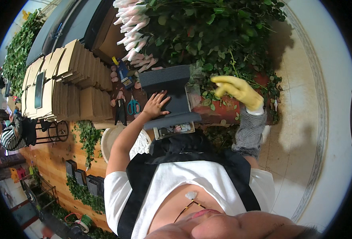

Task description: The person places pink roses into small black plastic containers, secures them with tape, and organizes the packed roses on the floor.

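My bare left hand (157, 105) lies flat, fingers spread, on a dark corrugated sheet (176, 98) whose near and far edges bend upward. My right hand (238, 91) wears a yellow glove and is raised over the red table to the right of the sheet, fingers partly bent; I see nothing in it. Clear plastic film (194, 89) lies at the sheet's right side. Teal-handled scissors (133, 106) and a black tool (121, 112) lie left of my left hand. Beyond the sheet are leafy green stems (205, 33), with flower heads in white and pink mesh sleeves (132, 24).
Stacked brown cardboard pieces (65, 98) stand at the left, with a phone (39, 90) on them. A round tub (140, 145) of white pieces is by my left arm. Cut greenery (87, 140) lies on the wooden floor. A person in stripes (13, 137) is at far left.
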### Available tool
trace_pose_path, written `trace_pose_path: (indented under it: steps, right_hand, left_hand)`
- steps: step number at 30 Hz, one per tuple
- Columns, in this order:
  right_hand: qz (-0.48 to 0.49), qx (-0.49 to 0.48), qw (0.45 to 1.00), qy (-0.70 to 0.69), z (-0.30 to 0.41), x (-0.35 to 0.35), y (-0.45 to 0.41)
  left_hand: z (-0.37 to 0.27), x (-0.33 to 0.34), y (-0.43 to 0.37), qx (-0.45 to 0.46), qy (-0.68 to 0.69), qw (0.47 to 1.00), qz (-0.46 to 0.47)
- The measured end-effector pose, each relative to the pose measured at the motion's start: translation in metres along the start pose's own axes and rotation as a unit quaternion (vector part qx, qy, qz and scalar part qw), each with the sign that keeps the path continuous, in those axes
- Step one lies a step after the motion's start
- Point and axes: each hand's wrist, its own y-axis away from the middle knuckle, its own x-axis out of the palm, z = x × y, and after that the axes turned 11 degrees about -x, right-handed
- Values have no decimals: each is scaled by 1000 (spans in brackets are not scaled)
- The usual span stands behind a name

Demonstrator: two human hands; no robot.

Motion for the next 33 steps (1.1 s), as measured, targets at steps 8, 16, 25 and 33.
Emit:
trace_pose_path:
  steps: [8,16,25,33]
  right_hand:
    - [327,30,924,197,-128,147,-73]
    - [270,-50,955,113,-163,158,-86]
    - [356,104,788,492,-217,159,-102]
    - [404,162,725,535,-202,178,-107]
  left_hand:
    - [1,5,-11,17,-12,1000,24]
    - [1,-9,2,-16,21,1000,15]
    - [-2,-102,74,-315,282,899,-118]
    - [56,-233,163,-517,-57,780,-349]
